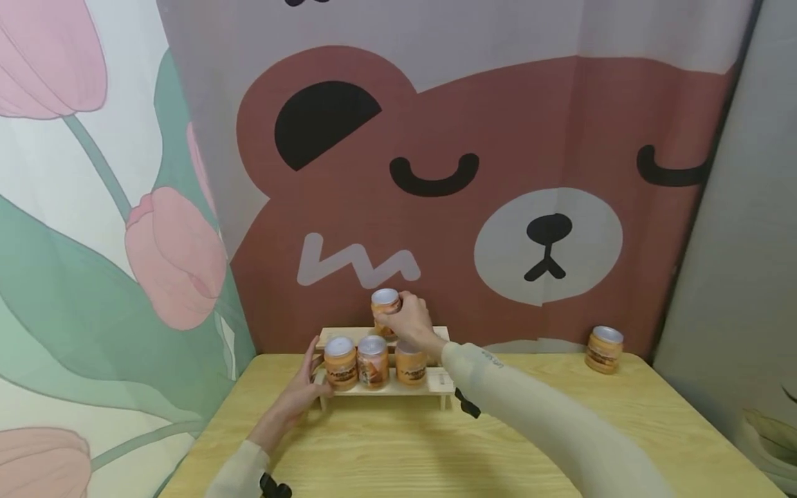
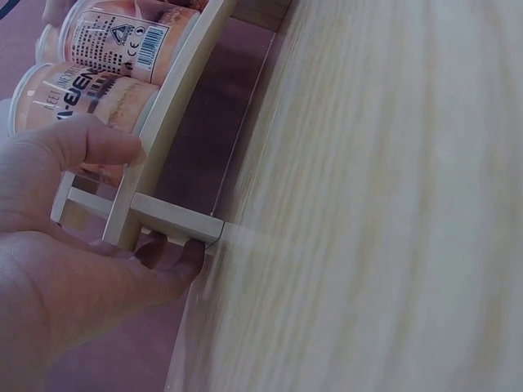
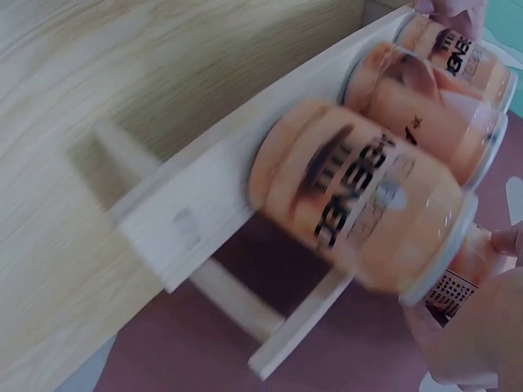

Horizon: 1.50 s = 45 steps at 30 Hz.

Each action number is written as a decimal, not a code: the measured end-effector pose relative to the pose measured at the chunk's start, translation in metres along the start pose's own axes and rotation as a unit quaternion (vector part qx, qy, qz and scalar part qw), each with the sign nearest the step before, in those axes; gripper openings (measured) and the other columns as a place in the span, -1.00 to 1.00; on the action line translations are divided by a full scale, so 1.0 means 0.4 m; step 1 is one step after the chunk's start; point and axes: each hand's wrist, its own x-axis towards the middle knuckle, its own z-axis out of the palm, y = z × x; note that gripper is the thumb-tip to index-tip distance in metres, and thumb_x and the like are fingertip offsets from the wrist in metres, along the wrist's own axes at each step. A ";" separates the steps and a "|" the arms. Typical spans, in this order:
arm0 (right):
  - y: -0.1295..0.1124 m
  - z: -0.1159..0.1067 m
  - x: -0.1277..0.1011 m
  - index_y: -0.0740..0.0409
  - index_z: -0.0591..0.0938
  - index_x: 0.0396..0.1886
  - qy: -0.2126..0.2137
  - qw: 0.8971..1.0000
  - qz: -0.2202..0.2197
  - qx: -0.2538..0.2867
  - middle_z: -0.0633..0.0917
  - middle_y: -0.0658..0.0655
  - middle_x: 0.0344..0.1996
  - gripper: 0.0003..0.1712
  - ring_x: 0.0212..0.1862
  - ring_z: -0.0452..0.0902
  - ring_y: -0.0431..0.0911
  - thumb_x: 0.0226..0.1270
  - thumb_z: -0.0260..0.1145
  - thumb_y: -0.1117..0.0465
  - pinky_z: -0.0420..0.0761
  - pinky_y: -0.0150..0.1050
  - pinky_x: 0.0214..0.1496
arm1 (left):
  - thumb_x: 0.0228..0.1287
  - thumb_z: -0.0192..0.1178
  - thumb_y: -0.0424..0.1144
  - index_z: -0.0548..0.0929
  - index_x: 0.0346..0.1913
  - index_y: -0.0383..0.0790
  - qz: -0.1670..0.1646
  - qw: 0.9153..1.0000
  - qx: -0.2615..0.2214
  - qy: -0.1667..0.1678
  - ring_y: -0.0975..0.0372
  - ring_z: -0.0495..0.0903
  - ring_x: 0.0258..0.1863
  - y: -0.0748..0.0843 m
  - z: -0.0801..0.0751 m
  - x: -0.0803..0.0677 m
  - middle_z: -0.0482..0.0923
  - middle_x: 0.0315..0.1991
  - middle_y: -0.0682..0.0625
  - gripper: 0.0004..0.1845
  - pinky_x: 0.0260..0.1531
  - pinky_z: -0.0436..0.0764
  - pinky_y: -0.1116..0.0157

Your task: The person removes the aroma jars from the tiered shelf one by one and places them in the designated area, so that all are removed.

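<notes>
A small two-tier wooden rack (image 1: 398,391) stands on the table, its lower shelf bearing a left can (image 1: 340,373), a middle can (image 1: 373,370) and a right can (image 1: 411,370). All are orange with silver lids. My left hand (image 1: 300,394) grips the rack's left end; in the left wrist view its thumb (image 2: 106,143) lies on the shelf edge and the fingers curl beneath. Over the upper shelf (image 1: 339,335), my right hand (image 1: 407,319) holds another orange can (image 1: 382,304) upright. That can's label is partly visible in the right wrist view, low beside the fingers.
A further orange can (image 1: 604,349) stands alone at the table's back right corner. The light wooden table (image 1: 517,429) extends in front of the rack. Right behind it hangs a curtain (image 1: 436,263) with a bear print, and a tulip-print one (image 1: 112,277) is at the left.
</notes>
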 end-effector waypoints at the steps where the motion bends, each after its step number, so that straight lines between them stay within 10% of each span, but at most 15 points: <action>1: 0.001 -0.008 0.000 0.24 0.60 0.15 -0.001 1.000 0.001 -0.002 0.71 0.12 -0.15 -0.34 -0.15 0.66 -0.02 0.14 0.59 0.00 0.67 -0.08 -0.14 | -0.09 0.32 -0.63 -0.20 0.61 0.51 -0.003 1.000 -0.001 0.002 -0.14 -0.28 0.56 -0.001 -0.003 -0.001 -0.23 0.61 -0.29 0.39 0.37 -0.16 -0.32; 15: 0.047 -0.114 0.001 0.31 0.59 0.15 0.016 1.000 -0.009 -0.008 0.71 0.20 -0.10 -0.36 -0.08 0.65 0.05 0.15 0.59 0.08 0.65 -0.03 -0.07 | -0.05 0.36 -0.59 -0.21 0.58 0.60 -0.015 1.000 0.007 0.006 -0.20 -0.37 0.55 0.007 -0.031 -0.005 -0.24 0.61 -0.26 0.39 0.34 -0.22 -0.36; 45: 0.350 -0.376 -0.053 0.35 0.63 0.09 0.094 0.993 0.039 -0.051 0.72 0.32 -0.09 -0.39 -0.04 0.64 0.22 0.15 0.57 0.06 0.63 0.12 -0.04 | -0.01 0.34 -0.63 -0.28 0.61 0.49 0.000 1.000 0.004 -0.029 -0.16 -0.38 0.56 0.004 -0.013 -0.002 -0.31 0.62 -0.28 0.40 0.40 -0.34 -0.27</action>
